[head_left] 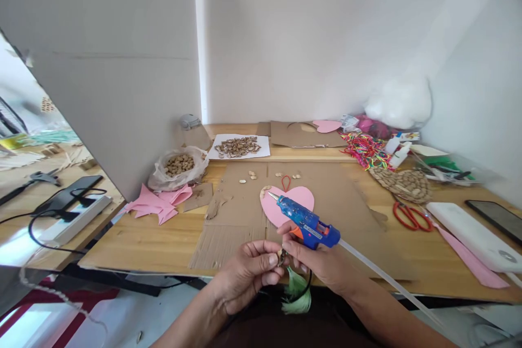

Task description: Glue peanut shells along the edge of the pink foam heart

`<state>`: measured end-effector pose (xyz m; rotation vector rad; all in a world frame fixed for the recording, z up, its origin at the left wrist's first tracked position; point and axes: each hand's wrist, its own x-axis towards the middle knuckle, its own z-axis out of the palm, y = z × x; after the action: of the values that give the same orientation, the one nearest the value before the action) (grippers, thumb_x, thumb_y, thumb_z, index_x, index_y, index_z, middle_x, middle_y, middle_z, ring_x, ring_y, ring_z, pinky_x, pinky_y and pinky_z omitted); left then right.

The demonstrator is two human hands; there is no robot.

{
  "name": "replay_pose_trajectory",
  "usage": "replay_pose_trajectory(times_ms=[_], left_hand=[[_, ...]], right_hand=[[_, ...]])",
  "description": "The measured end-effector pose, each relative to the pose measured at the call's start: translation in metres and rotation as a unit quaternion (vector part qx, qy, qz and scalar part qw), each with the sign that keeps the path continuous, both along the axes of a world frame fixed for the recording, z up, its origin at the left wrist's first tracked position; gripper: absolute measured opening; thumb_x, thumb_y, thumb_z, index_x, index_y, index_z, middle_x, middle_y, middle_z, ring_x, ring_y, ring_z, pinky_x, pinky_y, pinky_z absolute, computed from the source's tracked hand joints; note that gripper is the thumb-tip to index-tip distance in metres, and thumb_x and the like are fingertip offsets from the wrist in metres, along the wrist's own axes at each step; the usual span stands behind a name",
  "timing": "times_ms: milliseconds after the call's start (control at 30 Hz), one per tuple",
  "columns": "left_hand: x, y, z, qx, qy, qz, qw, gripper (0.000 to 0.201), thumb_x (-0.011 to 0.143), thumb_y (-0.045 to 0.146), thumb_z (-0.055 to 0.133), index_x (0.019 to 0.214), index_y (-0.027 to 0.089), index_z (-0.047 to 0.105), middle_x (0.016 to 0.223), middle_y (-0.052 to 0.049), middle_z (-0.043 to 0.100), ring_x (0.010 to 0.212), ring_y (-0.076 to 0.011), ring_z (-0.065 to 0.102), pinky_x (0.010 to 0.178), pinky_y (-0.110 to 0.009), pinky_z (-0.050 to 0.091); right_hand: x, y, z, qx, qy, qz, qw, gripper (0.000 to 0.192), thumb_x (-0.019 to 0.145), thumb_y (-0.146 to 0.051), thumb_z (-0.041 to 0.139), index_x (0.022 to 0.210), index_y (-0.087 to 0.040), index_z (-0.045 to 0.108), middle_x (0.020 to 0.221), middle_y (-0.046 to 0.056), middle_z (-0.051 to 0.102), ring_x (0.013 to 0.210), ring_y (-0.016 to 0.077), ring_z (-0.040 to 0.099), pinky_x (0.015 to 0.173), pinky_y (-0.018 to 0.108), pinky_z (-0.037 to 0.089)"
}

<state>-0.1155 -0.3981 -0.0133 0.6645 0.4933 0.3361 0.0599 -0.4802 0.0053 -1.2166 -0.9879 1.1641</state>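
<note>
My left hand [256, 266] pinches a small peanut shell [281, 256] at the table's front edge. In my right hand [308, 255] is a blue hot glue gun [308, 221], its nozzle pointing up and left, a long clear glue stick [387, 278] trailing from its back. Fingers of the right hand meet the shell too, partly hiding it. Beyond the hands a pink paper heart [299, 198] with a red cord loop [286, 182] lies on cardboard. One shell piece [264, 191] sits on the heart's upper left edge, and the gun overlaps part of the heart from this view.
Cardboard [334, 174] covers the table's middle. Shell halves [238, 147] lie on white paper, left of a bag of peanuts [179, 165] and pink scraps [161, 201]. Rightward are a shell-covered heart [402, 184], red scissors [411, 216], glue bottles [399, 155], and a white power bank [473, 234].
</note>
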Motion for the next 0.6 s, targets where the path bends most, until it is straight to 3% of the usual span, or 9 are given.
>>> replay_pose_trajectory(times_ms=[233,433,600], left_hand=[[-0.006,-0.007,0.001,0.005,0.009,-0.016,1.000,0.037,0.061,0.025,0.095,0.088,0.009,0.077,0.082,-0.008,0.073,0.064,-0.0091,0.070,0.060,-0.014,0.057],[-0.017,-0.006,0.016,0.024,-0.008,0.020,0.999,0.035,0.061,0.024,0.095,0.088,0.010,0.077,0.083,-0.007,0.074,0.065,-0.0091,0.070,0.060,-0.014,0.056],[-0.026,0.000,0.032,0.047,-0.041,0.051,0.997,0.034,0.061,0.022,0.095,0.086,0.011,0.075,0.088,-0.007,0.074,0.067,-0.0091,0.070,0.060,-0.014,0.055]], right_hand=[[-0.005,-0.011,0.005,-0.003,-0.073,-0.024,0.997,0.032,0.086,-0.048,0.075,0.105,-0.023,0.072,0.069,-0.002,0.061,0.054,0.0114,0.054,0.051,0.025,0.046],[-0.007,-0.025,0.020,0.017,-0.093,-0.041,0.995,0.034,0.090,-0.051,0.069,0.107,-0.022,0.068,0.057,-0.003,0.053,0.049,0.0116,0.047,0.044,0.024,0.039],[0.005,-0.042,0.039,0.043,-0.096,-0.028,0.994,0.034,0.088,-0.053,0.070,0.102,-0.023,0.068,0.074,0.003,0.063,0.046,0.0108,0.049,0.037,0.024,0.036]])
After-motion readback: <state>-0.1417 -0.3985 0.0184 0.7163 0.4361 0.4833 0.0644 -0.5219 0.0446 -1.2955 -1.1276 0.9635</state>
